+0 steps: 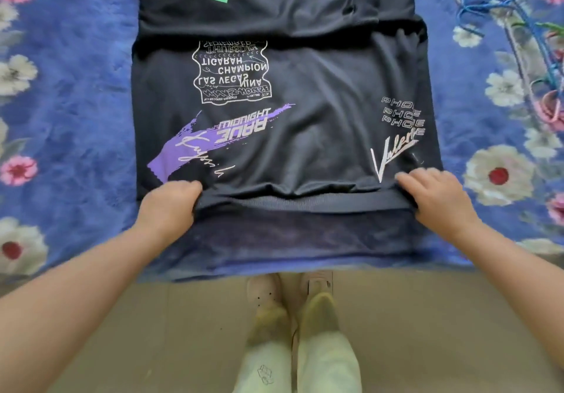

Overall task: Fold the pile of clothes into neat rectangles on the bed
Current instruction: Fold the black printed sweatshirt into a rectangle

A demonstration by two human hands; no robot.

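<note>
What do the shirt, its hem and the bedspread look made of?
Shirt: soft matte knit, probably cotton jersey; it drapes and wrinkles. Hem: ribbed knit, fine ridges visible. Bedspread: plush fleece-like fabric; fuzzy nap, faint sheen.

A fuzzy blue blanket with pink and white flowers (pixel 70 112) fills ten to two o'clock; plain beige floor (pixel 427 331) spreads at six o'clock.

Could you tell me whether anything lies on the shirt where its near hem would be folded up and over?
Nothing visible does. The left hand and right hand grip the hem of the shirt, whose printed surface ahead lies bare. The hangers lie off to the right on the blanket.
</note>
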